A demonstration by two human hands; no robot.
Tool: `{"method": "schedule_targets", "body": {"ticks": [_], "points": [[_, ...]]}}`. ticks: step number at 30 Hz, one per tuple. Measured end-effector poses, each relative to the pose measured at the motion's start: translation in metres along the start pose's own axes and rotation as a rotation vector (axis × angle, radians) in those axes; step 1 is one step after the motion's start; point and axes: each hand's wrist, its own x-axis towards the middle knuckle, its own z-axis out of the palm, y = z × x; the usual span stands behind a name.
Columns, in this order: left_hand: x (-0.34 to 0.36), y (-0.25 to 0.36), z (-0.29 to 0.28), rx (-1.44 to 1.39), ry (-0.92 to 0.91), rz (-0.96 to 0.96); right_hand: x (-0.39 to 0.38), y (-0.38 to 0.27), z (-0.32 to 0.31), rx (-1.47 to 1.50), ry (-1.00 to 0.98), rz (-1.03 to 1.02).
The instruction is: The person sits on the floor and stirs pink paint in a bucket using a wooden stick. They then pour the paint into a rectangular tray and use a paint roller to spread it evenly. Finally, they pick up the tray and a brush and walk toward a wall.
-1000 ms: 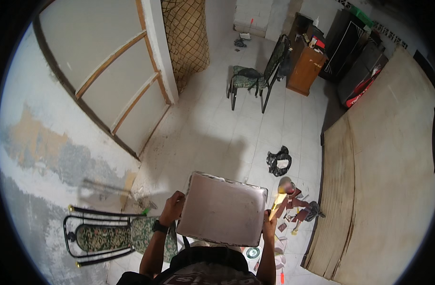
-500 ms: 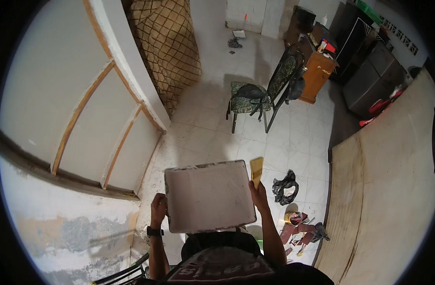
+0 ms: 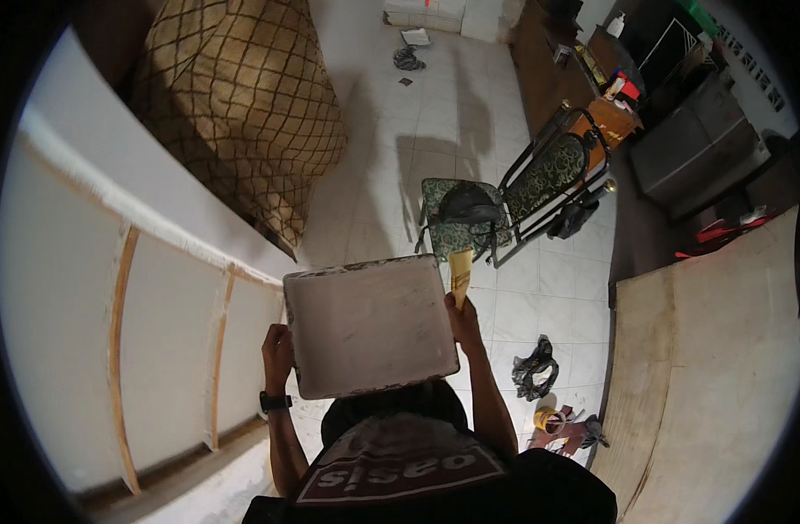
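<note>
A wide rectangular tray (image 3: 372, 327) is in front of my body, pale and smeared inside, with a stained dark rim. My left hand (image 3: 278, 348) is closed on its left edge; a dark watch (image 3: 275, 402) circles that wrist. On the opposite side, my right hand (image 3: 461, 319) grips the right edge. The same hand also holds a flat yellow strip (image 3: 459, 275) that sticks up past the tray; its exact kind is unclear. My fingers under the tray are hidden.
A patterned chair (image 3: 540, 179) with a black bag (image 3: 470, 203) stands ahead. A checked brown cloth (image 3: 243, 105) hangs at the left, beside a framed panel (image 3: 168, 349). Right of me, a black plastic bag (image 3: 535, 367) and yellow can (image 3: 548, 421) lie near a board (image 3: 706, 367).
My view has shifted forward: the chair and brown cloth appear larger and nearer. Both hands still hold the tray, which sits slightly higher and further left in view. The yellow strip moved with it.
</note>
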Motion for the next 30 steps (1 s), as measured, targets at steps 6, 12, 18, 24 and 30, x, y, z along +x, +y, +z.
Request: {"method": "schedule_targets", "body": {"ticks": [6,12,18,24,30], "points": [[0.205,0.076,0.054,0.010,-0.177,-0.126,0.165,-0.041,0.019,0.114,0.116,0.015],[0.419,0.092,0.120,0.141,-0.112,0.051,0.364,-0.082,0.038,0.072,0.149,-0.060],[0.611,0.181,0.192,0.178,-0.128,0.032,0.565,-0.135,0.034,0.085,0.071,-0.009],[0.815,0.223,0.270,0.027,-0.202,-0.001,0.758,-0.175,0.034,0.069,0.078,0.016],[1.018,0.267,0.368,0.083,-0.234,0.223,0.925,-0.215,0.046,0.303,0.231,0.038]]}}
